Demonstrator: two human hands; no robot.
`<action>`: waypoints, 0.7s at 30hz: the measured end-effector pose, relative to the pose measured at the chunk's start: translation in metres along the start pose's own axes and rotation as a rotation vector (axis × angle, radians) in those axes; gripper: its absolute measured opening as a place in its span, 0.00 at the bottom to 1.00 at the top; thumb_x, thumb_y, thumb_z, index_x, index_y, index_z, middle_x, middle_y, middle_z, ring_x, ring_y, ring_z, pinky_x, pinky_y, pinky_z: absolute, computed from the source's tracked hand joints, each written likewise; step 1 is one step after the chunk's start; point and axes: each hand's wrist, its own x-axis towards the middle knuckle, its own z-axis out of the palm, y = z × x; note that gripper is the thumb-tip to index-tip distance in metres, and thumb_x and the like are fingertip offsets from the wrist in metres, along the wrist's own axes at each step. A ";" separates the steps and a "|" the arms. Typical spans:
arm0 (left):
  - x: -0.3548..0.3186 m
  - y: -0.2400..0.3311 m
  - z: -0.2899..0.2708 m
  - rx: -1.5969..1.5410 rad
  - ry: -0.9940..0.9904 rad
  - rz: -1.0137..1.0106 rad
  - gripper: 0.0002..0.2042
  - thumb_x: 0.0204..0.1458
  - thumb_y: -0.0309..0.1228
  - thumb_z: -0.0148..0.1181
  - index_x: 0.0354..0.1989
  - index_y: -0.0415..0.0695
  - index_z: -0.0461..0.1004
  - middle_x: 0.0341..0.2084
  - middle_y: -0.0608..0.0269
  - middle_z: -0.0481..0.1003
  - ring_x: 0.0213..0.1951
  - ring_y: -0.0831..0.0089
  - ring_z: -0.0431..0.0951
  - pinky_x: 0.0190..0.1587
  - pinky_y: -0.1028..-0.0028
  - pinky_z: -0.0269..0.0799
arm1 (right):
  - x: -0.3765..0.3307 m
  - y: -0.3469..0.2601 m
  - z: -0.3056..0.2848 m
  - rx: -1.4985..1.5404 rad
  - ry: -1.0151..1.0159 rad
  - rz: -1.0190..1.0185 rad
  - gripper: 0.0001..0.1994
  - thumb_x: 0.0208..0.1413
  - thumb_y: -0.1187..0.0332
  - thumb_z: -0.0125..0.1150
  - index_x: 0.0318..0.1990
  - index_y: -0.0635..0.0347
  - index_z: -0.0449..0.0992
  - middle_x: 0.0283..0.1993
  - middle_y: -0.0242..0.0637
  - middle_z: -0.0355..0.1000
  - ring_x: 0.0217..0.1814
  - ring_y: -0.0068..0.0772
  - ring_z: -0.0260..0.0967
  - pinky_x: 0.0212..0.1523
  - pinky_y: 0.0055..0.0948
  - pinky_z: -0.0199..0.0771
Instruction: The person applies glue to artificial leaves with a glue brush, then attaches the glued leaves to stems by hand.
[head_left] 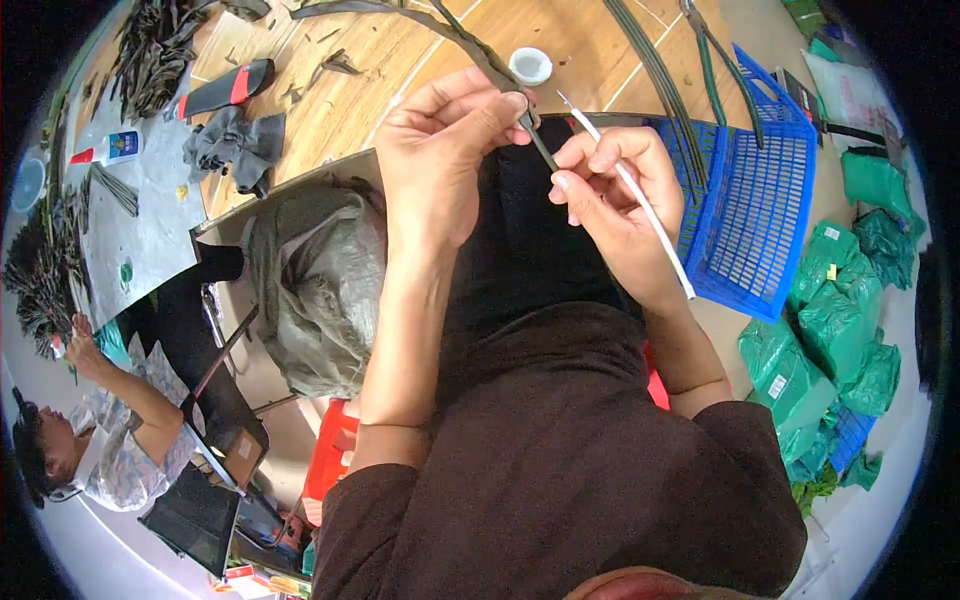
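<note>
Head view: both bare hands meet above the dark-clothed lap, near the edge of a wood-patterned table (340, 110).
Dark green strip (475, 45): it runs from the upper table into the left hand (440, 140); its thin stem (541, 148) slants down toward the right hand (630, 190).
Left fingers: thumb and forefinger pinch the strip where it narrows into the stem; the others curl behind.
Right fingers: thumb and forefinger close about the stem's lower end, though whether they grip it I cannot tell; the hand also holds the white tool (655, 218).
White tool: its thin tip points up-left, apart from the stem.
White cup (530, 81): just beyond the fingertips.
Step in hand: probably pressing or smoothing the strip onto the stem.
Next move: likely calls for a firm left pinch and careful turning of the stem, tool tip clear.
</note>
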 end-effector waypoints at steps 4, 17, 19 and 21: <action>0.000 0.001 0.000 -0.061 0.014 -0.033 0.09 0.43 0.16 0.58 0.34 0.31 0.70 0.26 0.48 0.76 0.22 0.71 0.75 0.27 0.77 0.73 | 0.001 -0.003 0.002 0.104 0.029 0.047 0.13 0.47 0.84 0.55 0.35 0.62 0.60 0.35 0.37 0.65 0.32 0.18 0.66 0.33 0.16 0.69; -0.006 0.003 -0.009 -0.259 -0.104 -0.066 0.05 0.45 0.20 0.58 0.31 0.37 0.72 0.25 0.57 0.75 0.25 0.74 0.72 0.29 0.78 0.68 | -0.003 -0.004 0.016 0.055 0.062 -0.044 0.13 0.47 0.85 0.55 0.35 0.61 0.59 0.34 0.38 0.65 0.31 0.19 0.65 0.31 0.16 0.68; -0.004 0.005 -0.009 -0.279 -0.123 -0.064 0.05 0.45 0.20 0.58 0.31 0.37 0.72 0.25 0.57 0.75 0.25 0.74 0.72 0.29 0.78 0.68 | -0.001 -0.004 0.021 0.030 0.097 -0.079 0.14 0.45 0.86 0.55 0.35 0.61 0.59 0.34 0.39 0.66 0.32 0.20 0.65 0.30 0.16 0.67; -0.005 0.006 -0.013 -0.321 -0.134 -0.052 0.04 0.46 0.20 0.57 0.30 0.37 0.72 0.26 0.56 0.75 0.26 0.74 0.73 0.29 0.78 0.69 | 0.002 -0.003 0.027 0.023 0.100 -0.120 0.14 0.45 0.86 0.55 0.35 0.61 0.58 0.34 0.39 0.66 0.32 0.20 0.65 0.30 0.16 0.67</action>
